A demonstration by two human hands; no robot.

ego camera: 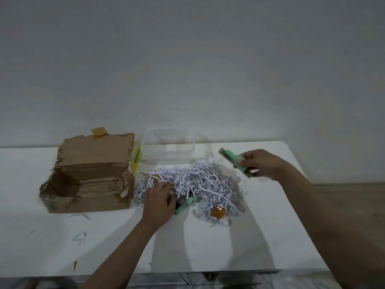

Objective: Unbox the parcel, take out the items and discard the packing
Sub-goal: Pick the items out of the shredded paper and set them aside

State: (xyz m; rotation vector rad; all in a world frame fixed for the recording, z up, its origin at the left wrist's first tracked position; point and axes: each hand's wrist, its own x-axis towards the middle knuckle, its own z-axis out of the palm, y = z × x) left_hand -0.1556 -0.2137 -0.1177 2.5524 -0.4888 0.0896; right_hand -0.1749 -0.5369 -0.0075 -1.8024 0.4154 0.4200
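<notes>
White table (208, 243), wall behind. Cardboard box (87, 184) sits open at left, flap standing up at the far side with brown tape on its top edge, torn edges all round, inside looks empty. Just right of the box flap a yellow-green cutter (136, 159) leans on the table. Clear plastic container (169, 146) at the far middle, against the wall side, nothing visible inside. Shredded paper (204, 184) is heaped on the table between container and near edge — a few stray strips lie left and near of the box. Left hand (159, 200) rests palm down on the near-left side of the heap, fingers curled into the shreds; cannot tell if it actually grips anything. Just right of that hand a green item (185, 204) lies partly buried in the paper, shape unclear. A crumpled ball of brown tape (218, 212) sits at the near-right edge of the heap. Right hand (260, 163) is raised over the table's right side, thumb and fingers pinched round a green tube on brown card backing (234, 161) — tilted, one end pointing far-left toward the container, well clear of the heap.
</notes>
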